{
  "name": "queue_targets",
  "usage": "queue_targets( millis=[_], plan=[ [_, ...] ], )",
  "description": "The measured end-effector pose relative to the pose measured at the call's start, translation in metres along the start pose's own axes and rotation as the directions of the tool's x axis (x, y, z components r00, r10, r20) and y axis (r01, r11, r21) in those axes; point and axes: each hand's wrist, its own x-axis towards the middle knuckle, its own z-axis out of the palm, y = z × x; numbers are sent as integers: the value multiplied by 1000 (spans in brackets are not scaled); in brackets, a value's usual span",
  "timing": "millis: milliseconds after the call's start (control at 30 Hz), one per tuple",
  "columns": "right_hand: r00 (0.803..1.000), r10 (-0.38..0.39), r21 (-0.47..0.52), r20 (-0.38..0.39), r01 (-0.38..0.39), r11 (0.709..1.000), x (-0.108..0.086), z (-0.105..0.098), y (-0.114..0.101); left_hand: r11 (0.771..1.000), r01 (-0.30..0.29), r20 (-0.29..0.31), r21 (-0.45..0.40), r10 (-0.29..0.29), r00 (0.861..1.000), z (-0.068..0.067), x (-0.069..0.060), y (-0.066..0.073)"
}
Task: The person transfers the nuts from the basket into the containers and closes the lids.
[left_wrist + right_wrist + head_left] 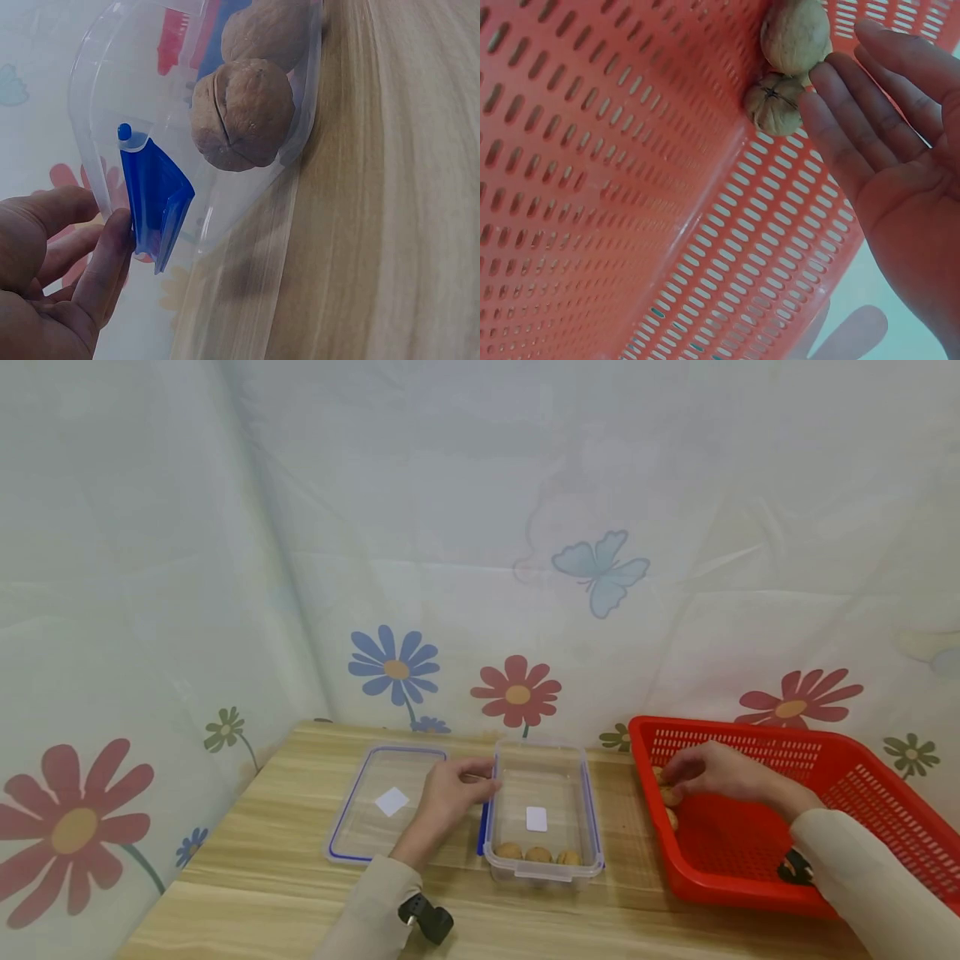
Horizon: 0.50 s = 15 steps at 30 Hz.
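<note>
A clear plastic food container with blue side latches stands in the middle of the table, several walnuts lying along its near end. My left hand pinches the container's left rim between thumb and fingers, beside a hanging blue latch. Inside the red plastic basket on the right is my right hand. Its fingers stretch towards walnuts by the basket's left wall; the fingertips reach a lower walnut but are not closed round it.
The container's clear lid, edged with a blue seal, lies flat on the wooden table to the left. Behind the table hangs a pale curtain printed with flowers and a butterfly. The basket's tall slotted walls surround the right hand.
</note>
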Motion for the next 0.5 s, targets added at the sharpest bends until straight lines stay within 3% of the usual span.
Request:
queue_targets(
  millis=[300, 500],
  plan=[
    [998, 63, -48, 16, -62, 997, 1, 2, -3, 1000, 3, 1, -5, -3, 1000, -1, 0, 2],
    [997, 48, -40, 56, -46, 998, 2, 2, 0, 1000, 3, -3, -4, -3, 1000, -1, 0, 2]
  ],
)
